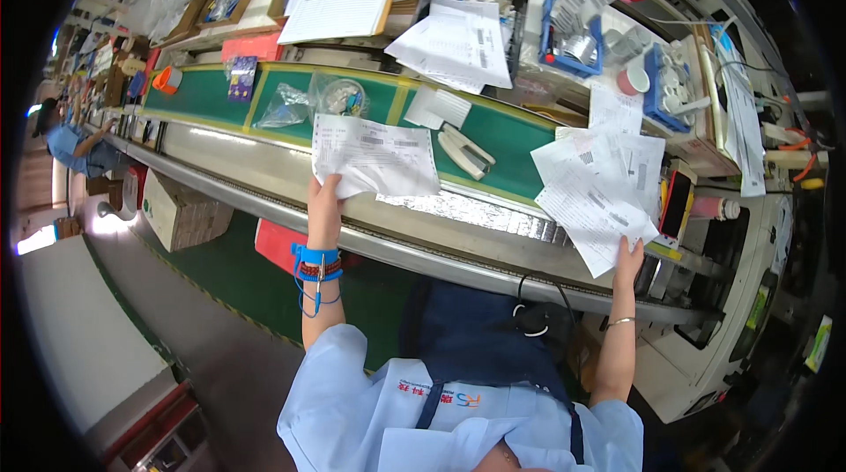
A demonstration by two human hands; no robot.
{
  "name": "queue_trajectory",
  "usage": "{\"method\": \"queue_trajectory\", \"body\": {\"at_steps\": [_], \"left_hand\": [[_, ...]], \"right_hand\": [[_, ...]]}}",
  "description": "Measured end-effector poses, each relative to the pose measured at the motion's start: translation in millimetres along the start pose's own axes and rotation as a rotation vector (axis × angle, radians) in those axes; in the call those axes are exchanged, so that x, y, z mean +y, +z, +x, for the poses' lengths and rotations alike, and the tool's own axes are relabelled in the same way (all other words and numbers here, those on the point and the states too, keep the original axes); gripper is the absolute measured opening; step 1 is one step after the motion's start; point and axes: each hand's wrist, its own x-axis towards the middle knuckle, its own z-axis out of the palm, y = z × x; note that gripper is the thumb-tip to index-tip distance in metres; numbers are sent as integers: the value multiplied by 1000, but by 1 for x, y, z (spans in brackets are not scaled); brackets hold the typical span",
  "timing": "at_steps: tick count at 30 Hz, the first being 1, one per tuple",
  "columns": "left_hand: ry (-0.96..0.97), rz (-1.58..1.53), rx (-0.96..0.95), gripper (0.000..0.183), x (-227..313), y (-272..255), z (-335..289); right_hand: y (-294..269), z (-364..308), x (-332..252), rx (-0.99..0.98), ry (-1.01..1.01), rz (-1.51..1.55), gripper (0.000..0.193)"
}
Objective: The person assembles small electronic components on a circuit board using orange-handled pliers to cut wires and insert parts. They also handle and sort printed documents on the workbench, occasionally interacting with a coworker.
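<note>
My left hand (325,196) grips the lower left edge of a white printed sheet of paper (374,157), held over the near side of the green bench. Over at the right, my right hand (628,259) pinches the bottom corner of a printed paper (592,216), which overlaps other loose sheets (641,162). Between the hands lies a white stapler (466,152), just below a small white slip (438,108). Behind the left sheet sits a round clear container (345,96) of small parts, beside a clear plastic bag (286,108).
A metal rail (397,252) runs along the bench front. Behind stand a clipboard (339,9), a paper stack (458,42) and blue baskets (571,44). A phone (676,203) lies far right, an orange tape roll (166,79) left. A co-worker (75,141) is far left.
</note>
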Motion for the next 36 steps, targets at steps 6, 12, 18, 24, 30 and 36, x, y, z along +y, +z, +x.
{"method": "queue_trajectory", "body": {"at_steps": [6, 12, 18, 24, 30, 36], "left_hand": [[-115, -295, 27, 40, -52, -56, 16], [-185, -524, -23, 38, -60, -62, -13], [-209, -572, -208, 36, -52, -33, -32], [-309, -424, -311, 40, -56, 2, -35], [-235, 101, -583, 41, -95, 88, -43], [-71, 848, -1202, 28, -175, 189, -131]], "right_hand": [[4, 2, 11, -3, 15, 66, 34], [0, -1, -1, -38, 48, 137, 33], [-11, -7, -13, -85, -18, 189, 32], [-72, -38, -25, -77, 8, 231, 32], [-165, -107, 23, 191, 88, 230, 31], [-211, -201, 137, 499, 246, 329, 30]]}}
